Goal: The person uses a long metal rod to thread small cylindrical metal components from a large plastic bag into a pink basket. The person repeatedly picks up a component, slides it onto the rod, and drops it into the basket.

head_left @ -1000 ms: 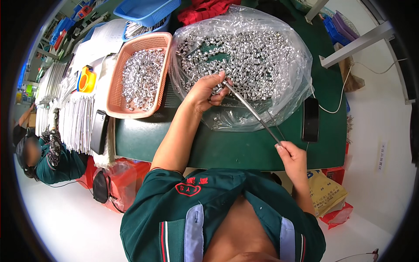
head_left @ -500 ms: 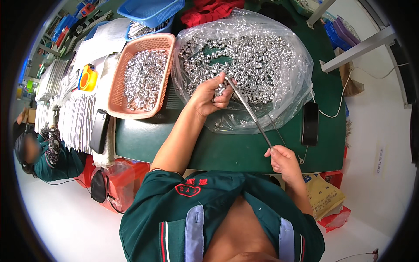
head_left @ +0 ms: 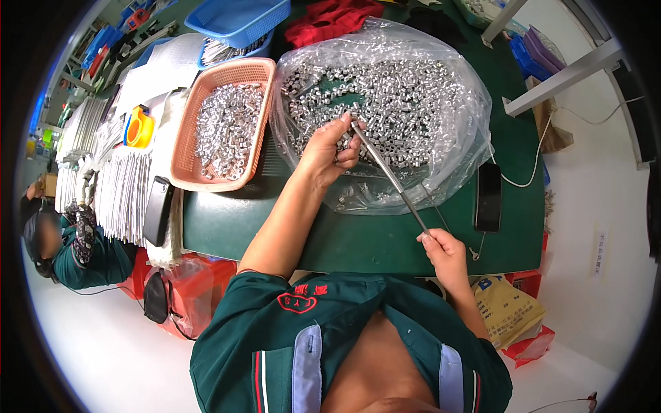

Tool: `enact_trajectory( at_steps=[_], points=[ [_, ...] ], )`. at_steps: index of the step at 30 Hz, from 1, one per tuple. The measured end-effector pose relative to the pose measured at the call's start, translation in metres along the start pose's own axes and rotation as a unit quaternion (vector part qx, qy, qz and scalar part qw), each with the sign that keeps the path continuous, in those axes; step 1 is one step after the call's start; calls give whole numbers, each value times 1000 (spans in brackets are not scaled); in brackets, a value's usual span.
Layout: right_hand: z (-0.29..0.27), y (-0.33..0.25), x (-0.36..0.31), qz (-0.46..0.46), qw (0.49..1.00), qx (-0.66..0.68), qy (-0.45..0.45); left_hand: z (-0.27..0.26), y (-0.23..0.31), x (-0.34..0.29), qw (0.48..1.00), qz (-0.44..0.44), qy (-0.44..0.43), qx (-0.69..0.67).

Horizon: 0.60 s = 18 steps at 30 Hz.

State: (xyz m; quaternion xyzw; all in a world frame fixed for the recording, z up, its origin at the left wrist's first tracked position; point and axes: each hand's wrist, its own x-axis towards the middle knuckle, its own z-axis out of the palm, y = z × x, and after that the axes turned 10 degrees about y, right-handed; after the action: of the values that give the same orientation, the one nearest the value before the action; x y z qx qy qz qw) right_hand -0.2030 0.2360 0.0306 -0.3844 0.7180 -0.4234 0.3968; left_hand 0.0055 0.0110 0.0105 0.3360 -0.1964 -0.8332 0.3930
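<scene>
My left hand is closed in a pinch at the upper end of a slim metal rod, over the near side of the clear plastic bag. Any small piece between these fingers is too small to make out. Lower right, my right hand grips the rod's thinner, darker end. The rod slants between both hands; its upper length looks thicker and brighter. Spread in the open bag are a great many short silver metal sleeves. Left of it stands an orange plastic basket with more such pieces.
A black phone lies right of the bag, near a white cable. Blue baskets and red cloth are at the back. Left are stacked white strips, a yellow tape dispenser and another person.
Both hands hold the rod in nearly the same place. My left hand has shifted slightly left with the rod's upper end. The pieces in the bag look almost unchanged.
</scene>
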Motion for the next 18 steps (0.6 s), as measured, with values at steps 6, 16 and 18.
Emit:
enact_trajectory(
  at_steps=[6,16,18],
  points=[
    [1,-4,-1,72,993,79,-53,-9,-4,8,991,-54,-62,-102],
    [7,8,0,-161,978,-107,75,-16,-1,12,995,-99,-18,-24],
    [10,7,2,-206,961,-146,115,-17,-5,13,982,-143,-67,-102]
  ],
)
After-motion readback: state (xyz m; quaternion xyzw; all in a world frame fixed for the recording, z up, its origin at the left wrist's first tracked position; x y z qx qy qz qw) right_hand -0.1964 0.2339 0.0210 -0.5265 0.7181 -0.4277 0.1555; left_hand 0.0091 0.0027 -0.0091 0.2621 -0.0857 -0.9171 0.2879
